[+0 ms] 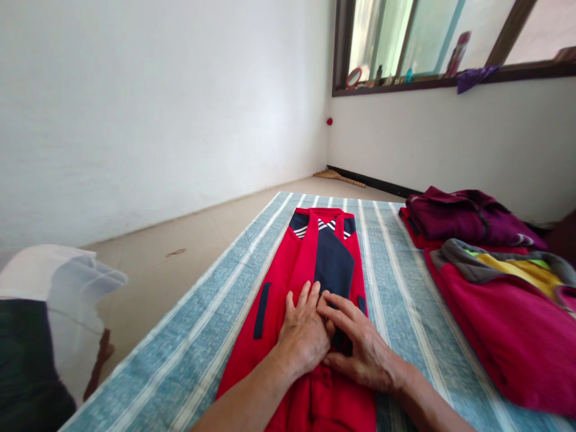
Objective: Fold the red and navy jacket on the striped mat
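Note:
A red garment with navy panels and white stripes (302,255) lies folded into a long narrow shape on a blue striped cloth. My left hand (305,330) rests on its middle, palm down, with the fingers spread. Beside it, my right hand (357,342) touches the same garment, its fingertips close to the left hand and its thumb apart from the fingers. The navy panel partly runs under both hands. Nearer to me, the red fabric is bunched between my forearms.
Folded purple (463,219) and pink-red (517,336) garments lie on the right of the striped cloth (202,318). A white translucent bag (72,282) stands at the left. Small items line the window sill (405,84) behind.

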`<state>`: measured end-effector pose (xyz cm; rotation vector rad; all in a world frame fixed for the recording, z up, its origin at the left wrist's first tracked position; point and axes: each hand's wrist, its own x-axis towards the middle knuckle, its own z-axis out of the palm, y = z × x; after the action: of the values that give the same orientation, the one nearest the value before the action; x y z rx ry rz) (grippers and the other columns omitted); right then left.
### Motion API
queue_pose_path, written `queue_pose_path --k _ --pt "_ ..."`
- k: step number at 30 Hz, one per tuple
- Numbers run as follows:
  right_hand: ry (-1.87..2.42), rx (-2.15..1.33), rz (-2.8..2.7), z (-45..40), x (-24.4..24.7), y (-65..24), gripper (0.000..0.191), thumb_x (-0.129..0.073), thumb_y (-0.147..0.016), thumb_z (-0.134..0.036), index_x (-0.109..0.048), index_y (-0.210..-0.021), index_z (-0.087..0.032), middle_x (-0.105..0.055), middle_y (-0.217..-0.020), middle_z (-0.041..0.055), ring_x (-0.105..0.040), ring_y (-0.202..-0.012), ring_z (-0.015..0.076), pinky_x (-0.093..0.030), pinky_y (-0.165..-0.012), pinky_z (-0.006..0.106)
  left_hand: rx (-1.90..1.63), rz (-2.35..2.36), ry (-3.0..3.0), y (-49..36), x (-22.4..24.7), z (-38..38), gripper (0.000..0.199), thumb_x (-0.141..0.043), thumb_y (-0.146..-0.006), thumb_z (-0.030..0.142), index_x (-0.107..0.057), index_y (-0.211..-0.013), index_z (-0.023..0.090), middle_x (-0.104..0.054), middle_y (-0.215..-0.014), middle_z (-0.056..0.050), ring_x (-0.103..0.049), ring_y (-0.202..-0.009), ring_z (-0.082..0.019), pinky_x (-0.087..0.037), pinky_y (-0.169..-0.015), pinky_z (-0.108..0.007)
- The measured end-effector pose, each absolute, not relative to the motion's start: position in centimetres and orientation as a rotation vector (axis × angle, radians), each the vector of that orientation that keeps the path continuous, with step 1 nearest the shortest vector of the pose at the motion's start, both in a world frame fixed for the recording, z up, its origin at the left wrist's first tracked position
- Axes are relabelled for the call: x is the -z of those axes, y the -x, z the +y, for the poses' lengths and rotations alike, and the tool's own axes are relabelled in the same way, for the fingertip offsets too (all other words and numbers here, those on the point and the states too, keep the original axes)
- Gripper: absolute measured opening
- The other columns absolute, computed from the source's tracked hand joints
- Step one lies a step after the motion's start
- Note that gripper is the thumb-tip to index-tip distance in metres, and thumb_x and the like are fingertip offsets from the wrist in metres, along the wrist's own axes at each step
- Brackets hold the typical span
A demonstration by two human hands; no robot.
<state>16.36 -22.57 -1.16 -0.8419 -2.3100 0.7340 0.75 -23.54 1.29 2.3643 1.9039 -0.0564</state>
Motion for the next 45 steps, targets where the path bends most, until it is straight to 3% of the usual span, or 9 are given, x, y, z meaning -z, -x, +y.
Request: queue_pose_path --k 45 --pt "0.848 -0.750 -2.300 -22.65 0.91 -16.19 0.073 -0.068 -0.070 -0.021 -0.042 -0.138 -0.023 -0.033 -0.147 0.0116 -0.032 -0.136 0.0273 -0.033 -0.109 0.046 0.085 1.922 -2.342 -0.88 -1.41 -23.48 0.051 -0.034 -0.092 0.033 -0.040 -0.141 0.020 -0.026 -0.153 -0.010 -0.018 -0.141 -0.028 -0.016 -0.111 -0.058"
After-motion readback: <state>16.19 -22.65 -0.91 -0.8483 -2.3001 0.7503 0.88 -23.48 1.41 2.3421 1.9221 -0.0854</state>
